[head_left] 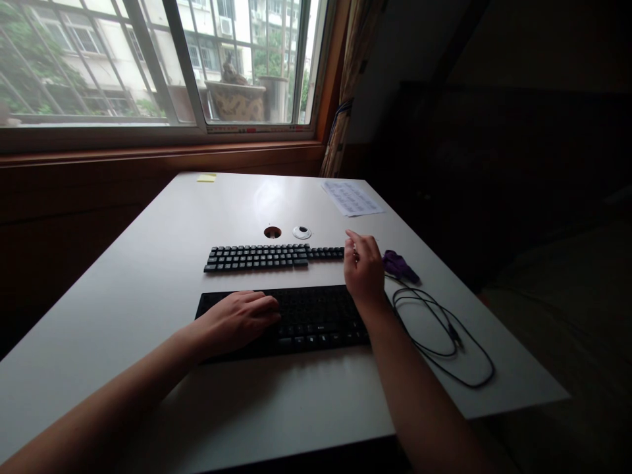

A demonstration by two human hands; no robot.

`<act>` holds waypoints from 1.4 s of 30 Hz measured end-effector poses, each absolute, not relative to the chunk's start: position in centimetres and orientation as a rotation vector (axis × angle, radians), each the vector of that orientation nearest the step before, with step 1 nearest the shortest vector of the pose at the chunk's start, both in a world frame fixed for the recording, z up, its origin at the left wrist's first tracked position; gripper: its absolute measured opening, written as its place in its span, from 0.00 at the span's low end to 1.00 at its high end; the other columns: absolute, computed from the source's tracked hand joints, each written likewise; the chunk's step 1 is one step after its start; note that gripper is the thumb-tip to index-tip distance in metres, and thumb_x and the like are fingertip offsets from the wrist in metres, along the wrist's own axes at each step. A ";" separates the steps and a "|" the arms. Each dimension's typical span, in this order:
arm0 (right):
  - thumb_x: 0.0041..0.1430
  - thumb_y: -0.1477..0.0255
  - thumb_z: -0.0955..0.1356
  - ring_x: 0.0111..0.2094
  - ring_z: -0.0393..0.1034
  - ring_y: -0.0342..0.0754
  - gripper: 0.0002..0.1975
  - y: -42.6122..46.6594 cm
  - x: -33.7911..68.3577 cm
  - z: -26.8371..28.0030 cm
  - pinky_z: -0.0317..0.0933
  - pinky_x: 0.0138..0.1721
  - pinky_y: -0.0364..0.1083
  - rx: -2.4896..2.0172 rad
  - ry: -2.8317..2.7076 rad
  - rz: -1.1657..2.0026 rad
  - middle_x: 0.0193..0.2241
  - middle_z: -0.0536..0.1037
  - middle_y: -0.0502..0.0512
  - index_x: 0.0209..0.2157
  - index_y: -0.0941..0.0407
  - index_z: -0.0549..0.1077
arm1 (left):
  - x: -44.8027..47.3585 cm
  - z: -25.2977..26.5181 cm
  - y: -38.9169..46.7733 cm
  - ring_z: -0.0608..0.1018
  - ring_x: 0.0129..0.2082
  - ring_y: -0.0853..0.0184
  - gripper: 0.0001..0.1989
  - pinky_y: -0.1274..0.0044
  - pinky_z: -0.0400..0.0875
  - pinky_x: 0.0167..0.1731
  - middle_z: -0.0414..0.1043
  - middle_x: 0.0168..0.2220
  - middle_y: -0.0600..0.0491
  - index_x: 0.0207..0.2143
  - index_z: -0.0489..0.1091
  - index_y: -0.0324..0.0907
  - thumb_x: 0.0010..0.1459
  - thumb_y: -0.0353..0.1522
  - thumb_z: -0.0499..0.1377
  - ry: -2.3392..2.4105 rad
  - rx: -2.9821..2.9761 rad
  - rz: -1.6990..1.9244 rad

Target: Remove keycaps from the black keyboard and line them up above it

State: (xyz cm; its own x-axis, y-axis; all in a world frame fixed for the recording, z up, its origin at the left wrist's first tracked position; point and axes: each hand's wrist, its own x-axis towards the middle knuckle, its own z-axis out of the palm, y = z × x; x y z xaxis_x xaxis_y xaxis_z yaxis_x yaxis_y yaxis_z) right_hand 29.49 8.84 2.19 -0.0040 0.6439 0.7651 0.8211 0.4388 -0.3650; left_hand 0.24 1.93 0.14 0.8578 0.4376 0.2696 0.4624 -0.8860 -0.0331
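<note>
A black keyboard (320, 327) lies on the white table, with keycaps showing along its front rows; its darker back part is hard to make out. My left hand (245, 316) rests palm down on the keyboard's left half, fingers bent and close together against it. Behind the keyboard, loose black keycaps (257, 257) are laid out in rows. My right hand (364, 266) is at the right end of these rows, fingers curled in, covering part of them. Something small and shiny shows at its fingers; whether it is a ring or a held thing I cannot tell.
A black cable (439, 354) lies coiled at the right, near a purple cloth (399, 266). Printed sheets (351, 199) lie at the far right, yellow sticky notes (206, 178) at the far left. A round hole (272, 232) and a white cover (301, 232) sit behind the keycaps.
</note>
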 end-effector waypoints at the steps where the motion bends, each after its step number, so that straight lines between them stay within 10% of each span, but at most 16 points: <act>1: 0.68 0.70 0.58 0.44 0.67 0.53 0.17 8.8 29.6 2.3 0.62 0.48 0.53 -1.270 -1.707 -0.228 0.42 0.73 0.61 0.52 0.57 0.71 | 0.2 0.1 1.9 0.74 0.38 0.67 0.11 0.74 0.72 0.39 0.71 0.44 0.50 0.48 0.71 0.43 0.66 0.29 0.53 -0.710 -2.928 -0.395; 15: 0.69 0.58 0.55 0.27 0.70 0.50 0.27 7.4 32.3 5.1 0.57 0.34 0.46 -1.532 -1.721 -0.018 0.20 0.73 0.53 0.22 0.54 0.70 | 0.3 0.4 1.9 0.74 0.40 0.66 0.13 0.73 0.73 0.42 0.70 0.45 0.50 0.50 0.70 0.44 0.65 0.28 0.53 -0.733 -2.961 -0.339; 42: 0.67 0.60 0.59 0.22 0.67 0.47 0.21 0.7 37.1 1.2 0.56 0.29 0.45 -1.607 -1.812 0.122 0.17 0.70 0.49 0.23 0.54 0.69 | 0.4 0.8 1.9 0.75 0.39 0.65 0.15 0.72 0.74 0.40 0.70 0.44 0.49 0.50 0.71 0.44 0.62 0.27 0.54 -0.719 -2.942 -0.377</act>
State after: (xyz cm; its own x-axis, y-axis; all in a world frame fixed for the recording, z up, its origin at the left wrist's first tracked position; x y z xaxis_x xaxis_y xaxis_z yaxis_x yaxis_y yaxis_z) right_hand 37.13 0.72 1.17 0.0161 0.9016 0.4323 0.8357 0.2252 -0.5008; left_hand 0.41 1.86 0.78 0.8587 0.4421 0.2591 0.4643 -0.8852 -0.0284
